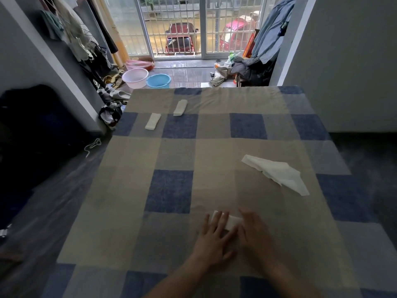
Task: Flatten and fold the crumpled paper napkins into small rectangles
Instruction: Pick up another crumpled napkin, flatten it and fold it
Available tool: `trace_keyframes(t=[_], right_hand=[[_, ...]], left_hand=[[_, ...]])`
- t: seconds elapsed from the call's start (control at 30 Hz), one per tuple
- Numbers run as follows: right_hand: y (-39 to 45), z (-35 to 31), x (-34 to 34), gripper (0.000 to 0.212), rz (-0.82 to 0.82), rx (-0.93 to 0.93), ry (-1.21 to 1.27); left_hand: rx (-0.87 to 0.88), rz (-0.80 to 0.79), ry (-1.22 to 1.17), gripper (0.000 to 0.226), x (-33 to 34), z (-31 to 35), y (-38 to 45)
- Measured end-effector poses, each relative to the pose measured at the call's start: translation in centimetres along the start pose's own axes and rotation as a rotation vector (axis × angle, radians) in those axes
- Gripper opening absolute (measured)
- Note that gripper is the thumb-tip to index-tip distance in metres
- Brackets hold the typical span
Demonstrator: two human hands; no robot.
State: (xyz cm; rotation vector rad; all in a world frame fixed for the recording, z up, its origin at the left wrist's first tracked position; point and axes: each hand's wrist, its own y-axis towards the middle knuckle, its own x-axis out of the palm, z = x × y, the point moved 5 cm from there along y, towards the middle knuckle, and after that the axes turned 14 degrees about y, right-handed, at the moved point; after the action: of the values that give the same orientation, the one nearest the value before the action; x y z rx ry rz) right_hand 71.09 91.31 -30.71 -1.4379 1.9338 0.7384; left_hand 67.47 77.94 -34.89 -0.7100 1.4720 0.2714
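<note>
So both hands flat | left hand (211, 237) and right hand (254, 231) press small white folded paper napkin (233, 221) on checked blue-beige cloth (171, 190) | crumpled white napkin (277, 173) far right

folded napkin (233, 221): near edge, part covered | crumpled napkin (277, 173): right | two folded rectangles (153, 121) (180, 107): far left

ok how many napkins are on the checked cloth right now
4. Two folded napkins lie at far left, one unfolded napkin lies at right, and one napkin is under both hands, left hand, right hand.
</note>
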Motion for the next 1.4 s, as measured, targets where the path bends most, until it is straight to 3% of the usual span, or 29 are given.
trace_keyframes(t=[0.1,0.17,0.43,0.67,0.77,0.9,1.03,1.27,1.4], right_hand=[[-2.2,1.5,2.6,0.066,-0.237,-0.069,-0.081],[-2.8,2.5,3.3,0.075,-0.312,-0.056,-0.145],[-2.8,2.6,3.4,0.070,-0.345,0.017,-0.235],[-2.8,2.4,3.3,0.071,-0.374,0.039,-0.247],[-2.8,2.4,3.4,0.068,-0.366,0.065,-0.246],[-3.0,2.4,3.5,0.069,-0.380,0.060,-0.213],[-2.2,2.8,3.9,0.067,-0.335,0.041,-0.169],[-0.9,2.3,2.6,0.049,-0.130,-0.028,-0.089],[0.2,1.4,1.3,0.031,-0.075,-0.015,-0.124]], left_hand=[[0.004,-0.031,0.003,0.073,0.3,0.1,0.0],[0.005,-0.010,0.005,0.072,0.5,0.0,0.3],[0.000,0.107,-0.043,0.076,-0.3,-1.7,-0.6],[0.018,0.004,-0.052,0.080,0.0,-1.6,-0.7],[-0.091,-0.029,-0.097,0.065,-0.7,-1.5,-0.3],[-0.176,0.062,-0.117,0.059,-1.9,-1.3,0.5],[-0.301,0.056,-0.114,0.033,-4.2,-2.5,2.0],[-0.238,-0.099,-0.087,0.033,-6.1,-3.9,4.5],[-0.250,-0.086,-0.204,0.016,-6.8,-4.2,4.6]])
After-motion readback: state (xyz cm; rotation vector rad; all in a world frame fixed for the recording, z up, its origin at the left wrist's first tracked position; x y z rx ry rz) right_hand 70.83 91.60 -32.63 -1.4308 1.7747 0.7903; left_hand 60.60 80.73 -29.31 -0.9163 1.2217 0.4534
